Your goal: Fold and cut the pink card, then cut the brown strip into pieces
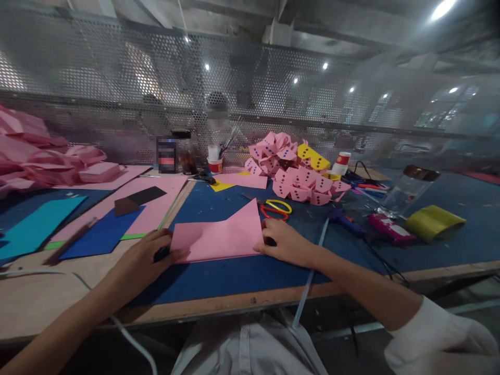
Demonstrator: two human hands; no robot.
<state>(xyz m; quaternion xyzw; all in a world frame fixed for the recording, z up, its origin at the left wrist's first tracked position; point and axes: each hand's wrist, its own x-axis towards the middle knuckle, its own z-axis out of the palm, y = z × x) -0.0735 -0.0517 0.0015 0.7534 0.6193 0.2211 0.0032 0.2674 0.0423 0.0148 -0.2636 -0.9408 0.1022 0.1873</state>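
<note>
A folded sheet of pink paper (219,238) lies on the blue mat in front of me, its upper right corner rising to a point. My left hand (154,252) pinches its left edge, fingers closed. At the right edge, my right hand (283,242) grips the same paper between thumb and bent fingers. Something small and dark shows in each hand, too unclear to name. Just beyond the paper rest scissors (276,208) with one red and one yellow handle loop.
Dotted pink paper shapes (304,182) are heaped at the back, with more pink paper (42,156) far left. A blue glue gun (347,221), a clear tilted bottle (410,190) and a yellow paper loop (435,223) occupy the right. Coloured sheets (105,232) lie left.
</note>
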